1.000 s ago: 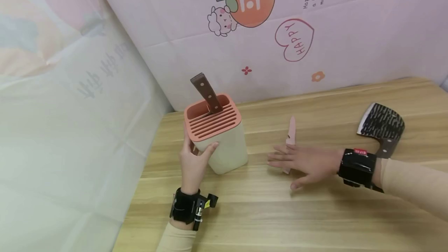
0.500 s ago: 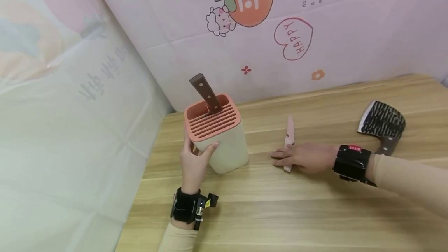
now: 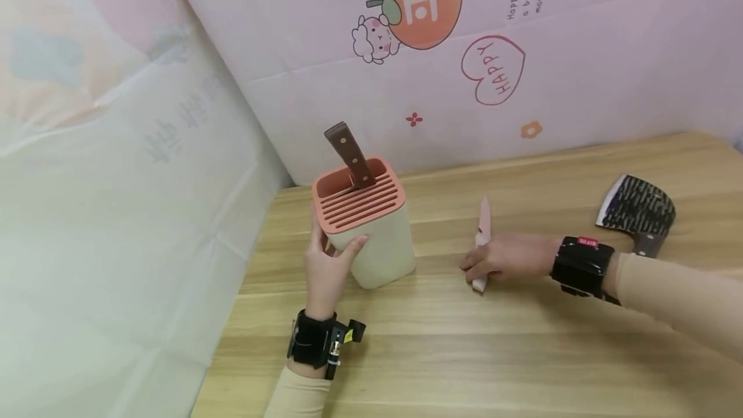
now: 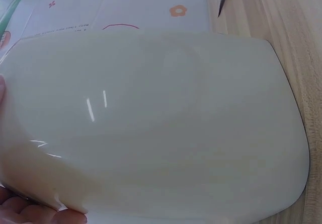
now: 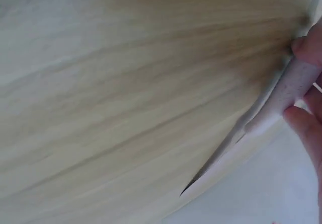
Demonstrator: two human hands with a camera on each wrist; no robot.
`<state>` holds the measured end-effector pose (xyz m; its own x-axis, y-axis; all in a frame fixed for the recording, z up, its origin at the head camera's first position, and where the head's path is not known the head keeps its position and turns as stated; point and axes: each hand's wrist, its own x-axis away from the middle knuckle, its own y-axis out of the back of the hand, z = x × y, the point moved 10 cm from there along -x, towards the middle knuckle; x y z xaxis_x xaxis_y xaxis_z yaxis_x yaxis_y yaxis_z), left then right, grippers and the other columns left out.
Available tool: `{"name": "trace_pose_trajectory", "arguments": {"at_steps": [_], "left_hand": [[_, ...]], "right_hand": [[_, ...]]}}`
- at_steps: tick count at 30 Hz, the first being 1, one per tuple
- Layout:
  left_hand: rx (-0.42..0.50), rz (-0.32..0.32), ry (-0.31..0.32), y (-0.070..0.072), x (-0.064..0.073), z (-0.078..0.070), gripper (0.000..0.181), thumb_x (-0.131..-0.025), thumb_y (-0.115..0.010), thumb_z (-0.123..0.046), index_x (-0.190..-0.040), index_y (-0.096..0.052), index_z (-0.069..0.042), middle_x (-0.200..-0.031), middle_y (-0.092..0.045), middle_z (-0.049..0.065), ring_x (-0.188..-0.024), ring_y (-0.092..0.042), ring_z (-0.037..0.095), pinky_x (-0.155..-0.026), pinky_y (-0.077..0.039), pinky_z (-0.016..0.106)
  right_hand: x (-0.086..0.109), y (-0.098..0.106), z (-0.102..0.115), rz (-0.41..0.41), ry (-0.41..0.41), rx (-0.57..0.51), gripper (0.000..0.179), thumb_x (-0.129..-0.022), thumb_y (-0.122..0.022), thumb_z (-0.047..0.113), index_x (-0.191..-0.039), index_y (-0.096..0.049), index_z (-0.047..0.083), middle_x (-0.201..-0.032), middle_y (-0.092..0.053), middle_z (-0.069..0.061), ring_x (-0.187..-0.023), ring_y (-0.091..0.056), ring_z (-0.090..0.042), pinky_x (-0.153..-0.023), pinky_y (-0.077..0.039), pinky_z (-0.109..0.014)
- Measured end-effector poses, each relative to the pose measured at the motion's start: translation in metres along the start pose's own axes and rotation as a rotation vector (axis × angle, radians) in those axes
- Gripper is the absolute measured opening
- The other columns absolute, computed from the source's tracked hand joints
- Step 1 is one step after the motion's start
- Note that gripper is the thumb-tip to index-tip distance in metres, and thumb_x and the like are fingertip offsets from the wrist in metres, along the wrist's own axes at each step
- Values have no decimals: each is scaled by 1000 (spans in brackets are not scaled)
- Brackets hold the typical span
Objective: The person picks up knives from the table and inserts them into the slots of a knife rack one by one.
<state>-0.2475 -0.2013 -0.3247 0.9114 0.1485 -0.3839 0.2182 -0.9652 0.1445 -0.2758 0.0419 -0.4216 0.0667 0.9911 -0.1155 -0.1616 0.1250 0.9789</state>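
A cream knife block (image 3: 384, 253) with a slotted coral-pink top stands on the table at left centre. My left hand (image 3: 326, 276) holds its near left side, thumb on the front and fingers round the side. One knife with a brown riveted handle (image 3: 352, 157) leans up out of the block's top; its blade is hidden inside. To the right, a small pink-bladed paring knife (image 3: 484, 215) lies on the wood, blade pointing away. My right hand (image 3: 513, 255) grips its pale handle (image 5: 282, 95), thumb on one side and fingers on the other, as the right wrist view shows.
A cleaver (image 3: 638, 205) with a black textured blade lies at the right, its handle partly behind the right wrist strap. A printed pink sheet (image 3: 325, 102) hangs behind the wooden table (image 3: 429, 353), and a white sheet (image 3: 133, 244) covers the left side.
My right hand, spread over the paring knife before, has come down and curled its fingers round the handle. My left hand and the knife block have stayed in place; the view has shifted slightly.
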Motion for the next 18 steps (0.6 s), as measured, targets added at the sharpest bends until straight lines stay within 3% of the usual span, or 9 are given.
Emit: {"name": "trace_pose_trajectory", "arguments": {"at_steps": [3,7,11,14,18], "left_hand": [[-2,7,4,-1,0,1,91,-86,-75,-10,-155,-16,-11,-158,-18,3,-135,-34,16,-106,-41,35],[6,4,13,0,1,2,93,-85,-75,-9,-155,-14,-12,-158,-18,2,-135,-34,14,-105,-42,33],[16,3,15,1,1,2,95,-85,-76,-8,-155,-12,-12,-158,-20,2,-136,-33,13,-104,-42,32],[13,2,6,1,1,0,94,-85,-75,-8,-155,-13,-12,-159,-19,3,-136,-32,14,-105,-42,32],[2,-1,9,0,1,0,94,-85,-76,-9,-155,-13,-12,-159,-16,4,-136,-32,14,-105,-41,32]], "right_hand": [[7,20,-1,-101,-16,-44,45,-77,-75,-4,-119,-67,11,-121,-64,-8,-111,-59,-22,-84,-56,-33],[16,71,-5,-372,-45,-90,55,-70,-77,-8,-122,-65,7,-119,-66,-11,-110,-60,-24,-92,-51,-26],[28,121,-10,-628,-131,-51,57,-68,-74,-10,-122,-66,7,-116,-68,-10,-109,-60,-12,-91,-48,-14],[36,148,-15,-747,-215,-58,55,-68,-73,-13,-119,-67,5,-114,-69,-9,-106,-60,-4,-84,-49,-11],[41,170,-21,-856,-274,-180,52,-68,-69,-23,-115,-67,-2,-115,-68,-9,-104,-62,-6,-79,-53,-14]]}}
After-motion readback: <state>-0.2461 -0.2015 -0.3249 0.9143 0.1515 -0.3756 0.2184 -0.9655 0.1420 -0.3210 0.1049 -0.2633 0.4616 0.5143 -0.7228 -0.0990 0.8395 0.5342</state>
